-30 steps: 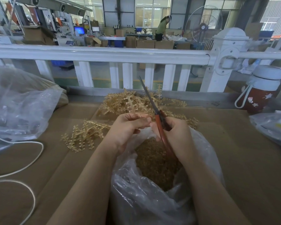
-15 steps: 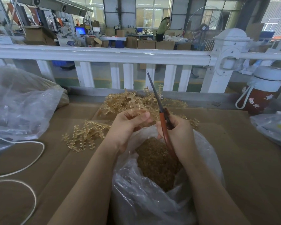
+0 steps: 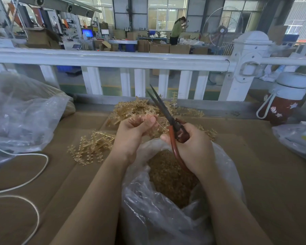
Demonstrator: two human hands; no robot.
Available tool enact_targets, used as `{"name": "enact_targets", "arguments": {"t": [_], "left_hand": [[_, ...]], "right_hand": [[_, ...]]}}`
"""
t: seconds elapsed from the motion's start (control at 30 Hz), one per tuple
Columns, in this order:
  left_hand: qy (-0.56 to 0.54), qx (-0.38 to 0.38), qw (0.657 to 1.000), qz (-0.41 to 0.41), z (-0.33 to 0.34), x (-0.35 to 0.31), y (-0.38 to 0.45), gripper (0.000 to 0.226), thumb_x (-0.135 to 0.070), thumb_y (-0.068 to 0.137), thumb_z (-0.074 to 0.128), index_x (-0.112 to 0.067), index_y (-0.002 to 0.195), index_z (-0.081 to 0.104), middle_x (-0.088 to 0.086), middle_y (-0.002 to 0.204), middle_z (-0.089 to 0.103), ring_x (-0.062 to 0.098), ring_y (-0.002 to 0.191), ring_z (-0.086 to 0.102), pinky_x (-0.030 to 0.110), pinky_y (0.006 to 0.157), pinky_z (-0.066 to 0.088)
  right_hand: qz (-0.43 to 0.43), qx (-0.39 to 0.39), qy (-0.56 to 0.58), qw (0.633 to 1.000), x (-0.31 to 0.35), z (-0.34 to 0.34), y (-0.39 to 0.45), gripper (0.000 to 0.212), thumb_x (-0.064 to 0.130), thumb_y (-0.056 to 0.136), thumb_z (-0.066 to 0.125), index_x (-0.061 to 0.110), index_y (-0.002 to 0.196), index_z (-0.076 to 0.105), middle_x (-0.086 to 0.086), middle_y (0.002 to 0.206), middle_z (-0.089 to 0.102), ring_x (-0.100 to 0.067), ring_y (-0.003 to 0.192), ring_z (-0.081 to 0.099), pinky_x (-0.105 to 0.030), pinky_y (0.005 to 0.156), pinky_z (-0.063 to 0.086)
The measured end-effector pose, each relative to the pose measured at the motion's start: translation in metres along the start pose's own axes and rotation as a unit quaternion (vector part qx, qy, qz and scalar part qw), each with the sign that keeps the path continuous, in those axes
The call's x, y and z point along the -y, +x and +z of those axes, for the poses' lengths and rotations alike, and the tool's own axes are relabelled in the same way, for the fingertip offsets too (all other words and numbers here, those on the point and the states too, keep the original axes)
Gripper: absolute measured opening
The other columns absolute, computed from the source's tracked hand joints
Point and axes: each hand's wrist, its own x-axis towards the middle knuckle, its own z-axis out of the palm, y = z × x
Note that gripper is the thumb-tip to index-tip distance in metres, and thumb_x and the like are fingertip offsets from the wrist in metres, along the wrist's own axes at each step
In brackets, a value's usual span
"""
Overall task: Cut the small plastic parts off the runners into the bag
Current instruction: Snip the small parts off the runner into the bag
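Left hand [image 3: 131, 131] pinches a runner [image 3: 157, 129] over the bag [image 3: 166, 218]; right hand [image 3: 193, 147] grips slightly parted scissors [image 3: 166, 114]. Best snip close.

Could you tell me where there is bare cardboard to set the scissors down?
Bare cardboard lies right of the open bag, before the red bottle. Another patch lies between the white cord and the left forearm. Runner piles crowd the middle.

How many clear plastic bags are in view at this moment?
3: the open bag of cut parts under the hands, a large one at far left, another at the right edge. More may lie out of frame.
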Motion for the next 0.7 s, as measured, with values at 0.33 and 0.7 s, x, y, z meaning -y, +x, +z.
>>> {"name": "enact_targets", "arguments": {"t": [0.33,0.7], "left_hand": [[0.049,0.014,0.996,0.074,-0.01,-0.0028,0.0014,0.016,-0.008,0.088,0.066,-0.02,0.08,0.075,-0.004,0.084,0.075,0.009,0.083,0.068,0.017,0.075,0.052],[0.04,0.027,0.997,0.063,-0.0113,0.0015,0.0033,0.009,-0.016,0.082,0.068,-0.009,0.087,0.071,0.002,0.092,0.073,0.017,0.091,0.063,0.026,0.089,0.05]], "right_hand": [[-0.039,0.01,-0.142,0.989,-0.0025,0.0002,0.0004,0.058,0.085,0.071,0.059,0.033,0.097,0.054,0.021,0.092,0.062,-0.003,0.081,0.057,-0.021,0.064,0.046],[-0.067,-0.022,-0.17,0.983,-0.0005,0.0007,-0.0014,0.056,0.085,0.071,0.055,0.032,0.088,0.057,0.025,0.076,0.056,0.0,0.066,0.05,-0.019,0.058,0.043]]}}
